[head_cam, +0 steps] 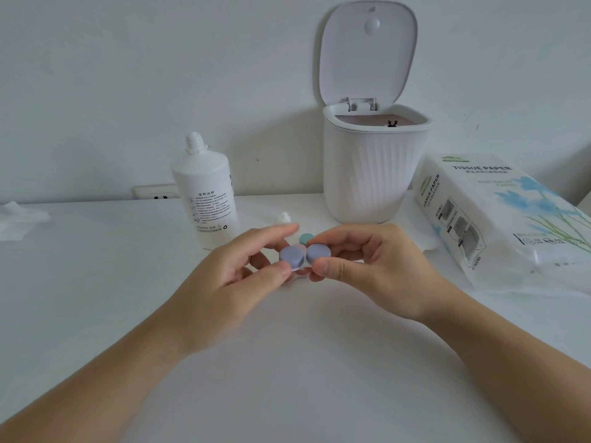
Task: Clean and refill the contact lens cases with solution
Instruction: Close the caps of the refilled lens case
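Left hand [230,270]: pinching one purple cap of the lens case [302,255], steadying it.
Right hand [367,257]: gripping the other cap, likely for twisting.
Solution bottle [206,193]: standing uncapped, ready nearby.

The hands [307,260] hide most of a green-capped case [306,238].

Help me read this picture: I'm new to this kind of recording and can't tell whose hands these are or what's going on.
There is no machine here. A person wears a camera on the head, so the one picture looks down at their own hands. The left hand and right hand together pinch a lens case with two purple caps, above a white table. Behind it stand an uncapped solution bottle, a small white cap, a teal cap, an open white bin and a tissue pack. A crumpled tissue lies far left.
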`<state>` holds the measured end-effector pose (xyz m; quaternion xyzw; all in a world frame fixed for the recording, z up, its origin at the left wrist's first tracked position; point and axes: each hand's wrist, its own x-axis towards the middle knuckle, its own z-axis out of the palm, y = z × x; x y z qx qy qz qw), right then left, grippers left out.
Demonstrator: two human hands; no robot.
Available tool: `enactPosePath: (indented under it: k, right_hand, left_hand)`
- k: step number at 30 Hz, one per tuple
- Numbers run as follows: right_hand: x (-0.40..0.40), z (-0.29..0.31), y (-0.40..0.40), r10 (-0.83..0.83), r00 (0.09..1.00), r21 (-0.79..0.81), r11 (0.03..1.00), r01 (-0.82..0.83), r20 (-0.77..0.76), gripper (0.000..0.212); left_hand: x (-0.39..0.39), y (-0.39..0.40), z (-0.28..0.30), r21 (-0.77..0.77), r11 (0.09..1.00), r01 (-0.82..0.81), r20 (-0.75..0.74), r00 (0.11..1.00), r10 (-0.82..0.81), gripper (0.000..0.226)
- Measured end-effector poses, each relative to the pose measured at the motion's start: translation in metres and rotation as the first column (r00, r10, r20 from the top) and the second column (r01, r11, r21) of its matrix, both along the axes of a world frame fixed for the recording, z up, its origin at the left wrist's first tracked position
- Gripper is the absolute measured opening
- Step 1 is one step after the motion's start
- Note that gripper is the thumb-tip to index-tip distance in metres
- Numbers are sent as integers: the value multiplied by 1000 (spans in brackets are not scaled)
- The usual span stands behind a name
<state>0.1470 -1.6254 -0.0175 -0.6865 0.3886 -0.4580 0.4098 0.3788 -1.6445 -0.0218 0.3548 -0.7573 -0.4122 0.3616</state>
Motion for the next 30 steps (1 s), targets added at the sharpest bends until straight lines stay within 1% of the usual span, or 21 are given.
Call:
enactPosePath:
  k: [2,3,7,11,15,20,24,25,28,30]
  right_hand:
    - [1,0,0,-10,1000,3,1000,10,4,24]
    - [1,-1,0,-12,1000,6,1000,12,0,25]
    - [1,-1,0,11,1000,24,1000,-11,-6,19]
    - [3,0,1,38,999,54,998,-40,31,25]
    - [3,0,1,42,999,61,997,-44,26,20]
    - [3,2,2,9,999,34,999,-8,-52,17]
    - [3,4,4,-32,994,26,999,35,-106,30]
    - [3,4,4,-46,992,20,999,49,-119,30]
    - [2,2,2,-60,987,14,998,63,-151,21]
    - [2,1,3,-41,986,18,999,45,-163,19]
  left_hand:
    - [0,0,-1,11,1000,-29,2,1000,29,58]
    - [-1,0,-2,-6,998,-55,3,998,55,59]
    - [-6,1,-3,-65,988,-138,-48,990,135,39]
    - [-5,0,-3,-84,989,-124,-47,992,120,33]
    - [-4,-1,-2,-51,994,-97,-39,995,95,36]
    - [-3,0,-1,-42,994,-98,-54,994,96,34]
    - [-5,1,-1,-45,992,-119,-85,990,115,29]
    - [-5,1,-1,-45,992,-121,-87,989,117,29]
    - [-5,1,0,-25,994,-103,-92,991,100,29]
    - [-4,1,1,-3,997,-71,-99,993,71,28]
